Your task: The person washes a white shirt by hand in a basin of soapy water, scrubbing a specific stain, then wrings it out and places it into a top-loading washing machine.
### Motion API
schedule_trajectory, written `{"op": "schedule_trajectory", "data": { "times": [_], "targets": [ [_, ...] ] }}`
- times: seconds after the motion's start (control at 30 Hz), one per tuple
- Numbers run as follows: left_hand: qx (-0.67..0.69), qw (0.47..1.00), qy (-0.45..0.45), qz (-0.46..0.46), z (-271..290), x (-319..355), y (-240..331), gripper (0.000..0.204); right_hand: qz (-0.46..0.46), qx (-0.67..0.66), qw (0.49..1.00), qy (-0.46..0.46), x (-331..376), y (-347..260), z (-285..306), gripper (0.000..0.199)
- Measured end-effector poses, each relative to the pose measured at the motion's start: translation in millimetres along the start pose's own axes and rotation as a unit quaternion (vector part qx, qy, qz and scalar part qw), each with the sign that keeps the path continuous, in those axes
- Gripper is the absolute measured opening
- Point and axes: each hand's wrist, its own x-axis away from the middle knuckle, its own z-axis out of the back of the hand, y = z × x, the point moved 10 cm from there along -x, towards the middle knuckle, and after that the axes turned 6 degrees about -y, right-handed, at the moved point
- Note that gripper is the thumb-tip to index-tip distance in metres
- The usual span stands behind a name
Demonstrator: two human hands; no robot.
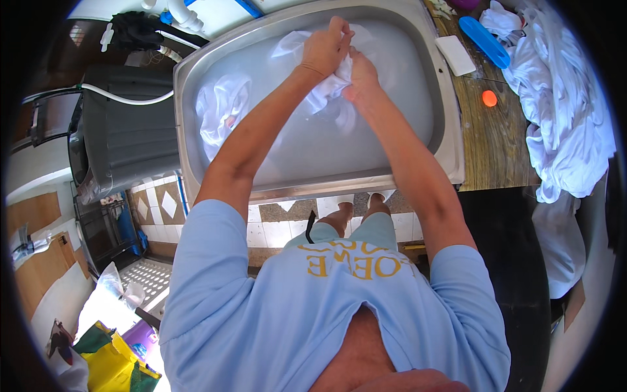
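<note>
Both arms reach over a steel sink (450, 134) filled with cloudy water. A wet white cloth (328, 89) is bunched between my hands, and part of it spreads in the water around them. My left hand (326, 49) is closed on the cloth near the sink's far side, its fingers bent. Just to its right and slightly nearer, my right hand (362, 73) grips the same cloth. Another white cloth (223, 111) floats half under the water at the sink's left end, apart from both hands.
On the wooden counter (490, 150) at the right lie a white bar (455, 55), a blue oblong piece (484, 42), an orange cap (489, 98) and heaped white fabric (565, 108). Left of the sink stand a dark grey container (130, 130) and a white hose (124, 99).
</note>
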Motion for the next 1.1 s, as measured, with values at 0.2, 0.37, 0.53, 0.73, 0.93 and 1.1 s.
{"op": "schedule_trajectory", "data": {
  "times": [0.2, 0.37, 0.53, 0.73, 0.93, 1.1],
  "targets": [
    [-0.032, 0.991, 0.012, -0.127, -31.4, 32.4, 47.0, 0.023, 0.117, 0.072, 0.987, -0.089, -1.5, -20.6, 14.3, 0.024],
    [0.225, 0.969, 0.103, 0.001, 14.5, 13.6, -39.3, 0.027, 0.103, 0.065, 0.992, 0.043, 9.5, -31.1, -8.6, 0.022],
    [0.419, 0.905, 0.077, 0.013, 11.0, 15.4, -45.0, 0.03, 0.107, 0.06, 0.991, 0.057, 14.5, -38.9, -4.2, 0.026],
    [0.4, 0.913, 0.082, 0.009, 19.0, 16.7, -33.3, 0.032, 0.085, 0.066, 0.993, 0.056, 11.9, -34.4, -5.7, 0.03],
    [-0.018, 0.979, 0.111, -0.169, -10.7, 41.0, 89.7, 0.022, 0.054, -0.147, 0.968, -0.196, 2.6, -21.9, -6.7, 0.036],
    [-0.014, 0.999, 0.028, -0.021, -3.5, -7.3, -5.1, 0.019, -0.052, -0.022, 0.995, 0.081, 18.8, -0.7, -10.2, 0.026]
  ]
}}
